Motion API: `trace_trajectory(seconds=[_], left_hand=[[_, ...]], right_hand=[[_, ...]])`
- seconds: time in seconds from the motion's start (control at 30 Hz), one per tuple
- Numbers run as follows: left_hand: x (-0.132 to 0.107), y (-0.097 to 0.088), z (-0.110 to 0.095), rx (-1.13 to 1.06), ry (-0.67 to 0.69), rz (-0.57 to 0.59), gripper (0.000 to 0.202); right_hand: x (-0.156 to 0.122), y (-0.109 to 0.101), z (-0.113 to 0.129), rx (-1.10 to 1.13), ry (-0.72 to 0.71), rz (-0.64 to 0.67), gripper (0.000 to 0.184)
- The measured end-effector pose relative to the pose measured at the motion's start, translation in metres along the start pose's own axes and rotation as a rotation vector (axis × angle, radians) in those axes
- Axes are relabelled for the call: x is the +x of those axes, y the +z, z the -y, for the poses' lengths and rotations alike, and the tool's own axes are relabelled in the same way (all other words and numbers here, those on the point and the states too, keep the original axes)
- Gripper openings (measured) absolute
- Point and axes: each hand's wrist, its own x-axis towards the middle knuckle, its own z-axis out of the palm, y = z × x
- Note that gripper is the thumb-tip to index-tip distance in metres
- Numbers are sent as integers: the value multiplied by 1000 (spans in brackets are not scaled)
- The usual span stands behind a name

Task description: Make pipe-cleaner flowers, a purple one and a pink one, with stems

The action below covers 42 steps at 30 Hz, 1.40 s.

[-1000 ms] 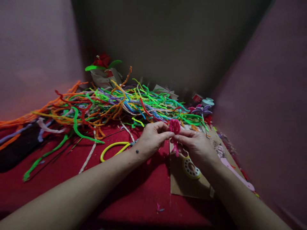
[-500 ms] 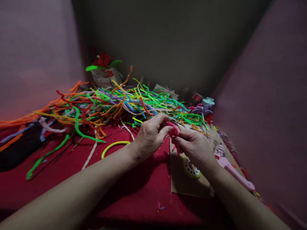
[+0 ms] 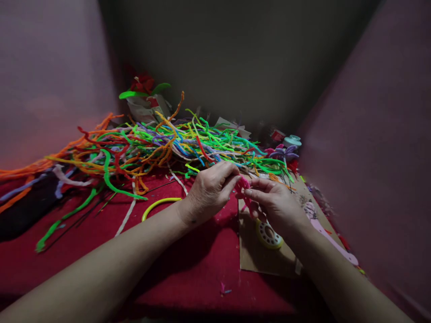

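Between my two hands is a small piece of bright pink pipe cleaner (image 3: 243,183), bent into a loop with a short tail hanging down. My left hand (image 3: 213,186) pinches its upper left side between thumb and fingers. From the right, my right hand (image 3: 274,199) grips the same piece with thumb and forefinger, its other fingers loosely curled below. Both hands hover above the near left part of a cardboard sheet (image 3: 251,258). Under my right hand lies a round white and yellow disc with dark dots (image 3: 270,235).
A heap of many-coloured pipe cleaners (image 3: 188,143) spans the back of the red cloth (image 3: 188,278). A pink-handled tool (image 3: 332,240) lies right of my right wrist. A yellow curved piece (image 3: 156,204) is by my left forearm. Behind stand a red flower (image 3: 144,84) and a teal-lidded jar (image 3: 292,141).
My right hand has shifted its fingers on the pink pipe cleaner, with the thumb higher and the lower fingers more open. My left hand stays nearly in place.
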Motion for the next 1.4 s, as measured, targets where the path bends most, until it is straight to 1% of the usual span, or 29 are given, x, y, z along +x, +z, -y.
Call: trace_trajectory(seconds=[0.07,0.17,0.23,0.33,0.47,0.67,0.77,0.87,0.97,1.1,1.23,1.3,1.4], left_hand=[[0,0,-1,-1,10,-11,6],[0,0,-1,-6,22,-21,6],[0,0,-1,-9,29,-21,6],[-1,1,-1,-13,29,-29,6],[-1,2,-2,-10,39,-37,6],[-1,1,-4,-19,46,-38,7],[-2,1,-5,-40,22,-32,7],[-2,2,-5,-99,-35,-35,6],[-2,2,-6,-184,-128,-38,6],[0,-1,-8,-248,-240,-25,7],[2,-2,-8,-315,-291,-1,6],[1,-1,-8,-340,-301,11,6],[-1,0,-8,-370,-273,4,2]], right_hand=[[1,-2,-1,78,49,2,22],[3,-3,-2,128,131,43,24],[3,-3,-3,158,150,67,26],[4,-4,-4,201,122,73,28],[4,-5,-5,213,94,36,28],[4,-6,-6,190,55,-2,23],[5,-6,-7,156,43,-28,21],[4,-6,-5,71,30,-52,20],[3,-6,2,-28,-6,-52,16],[3,-8,12,-80,-61,-53,13],[5,-8,10,-89,-125,-96,11],[3,-7,5,-104,-196,-144,11],[-2,-4,-4,-184,-361,-250,9]])
